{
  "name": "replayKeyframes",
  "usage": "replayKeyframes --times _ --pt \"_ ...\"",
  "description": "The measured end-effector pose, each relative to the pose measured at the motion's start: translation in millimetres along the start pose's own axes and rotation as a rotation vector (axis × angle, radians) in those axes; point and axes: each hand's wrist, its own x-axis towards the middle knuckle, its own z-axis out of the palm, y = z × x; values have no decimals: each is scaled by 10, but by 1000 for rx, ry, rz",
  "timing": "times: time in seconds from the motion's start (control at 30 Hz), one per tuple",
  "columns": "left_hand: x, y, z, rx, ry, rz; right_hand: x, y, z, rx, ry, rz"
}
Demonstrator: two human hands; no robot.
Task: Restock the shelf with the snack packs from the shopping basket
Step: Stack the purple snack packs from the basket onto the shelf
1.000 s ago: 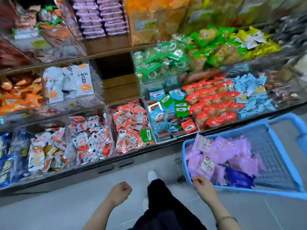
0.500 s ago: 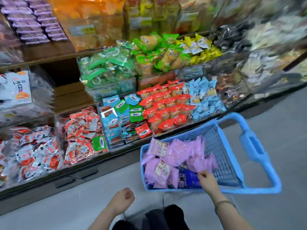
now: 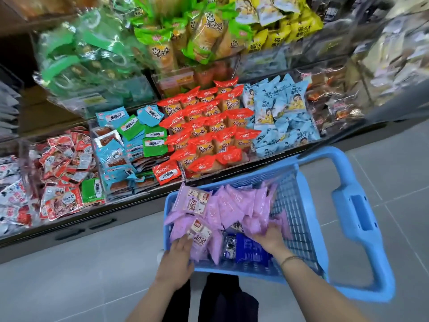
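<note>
A blue shopping basket [image 3: 308,231] stands on the floor in front of the shelf. It holds several purple snack packs [image 3: 234,205] and a dark blue pack [image 3: 249,251]. My left hand [image 3: 178,256] reaches over the basket's near left corner, fingers on a purple pack with a white label [image 3: 202,235]. My right hand [image 3: 270,235] is inside the basket, fingers spread and pressed into the purple packs above the dark blue pack. Whether either hand has closed on a pack is hidden by the packs.
The shelf [image 3: 139,205] runs across the view with clear bins of red packs [image 3: 206,131], light blue packs [image 3: 281,122], blue and green flat packs [image 3: 130,140] and red-white packs [image 3: 62,173]. The basket's handle [image 3: 357,210] sticks out right. Grey tiled floor [image 3: 69,275] lies below.
The view has swung right and closer to the basket. My left hand, a closed fist by my leg before, has come up into the basket. My right hand has pushed deeper among the purple packs.
</note>
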Motion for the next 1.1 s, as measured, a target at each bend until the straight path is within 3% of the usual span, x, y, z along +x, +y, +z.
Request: replayKeyframes --times 0.13,0.27,0.4,0.57,0.73,0.87,1.0,1.1 --pt "109 -11 23 49 -31 -7 123 -25 224 -93 125 26" --pt "136 -88 2 53 -38 10 189 -36 272 156 281 60" --pt "139 -152 -64 -26 -87 21 159 -1 250 289 312 -35" --pt "103 -73 -271 -407 -97 -42 -72 58 173 326 265 -71" --pt "31 300 -480 -720 -79 -72 -436 85 -67 424 322 -81" --pt "-34 741 -588 -937 -221 -39 -818 53 -220 501 351 -122" --pt "-83 1095 -724 -1492 -499 -202 -1233 -134 -119 373 428 -419" --pt "-32 1163 -798 -1852 -554 -159 -1428 -312 -26 82 425 -753"
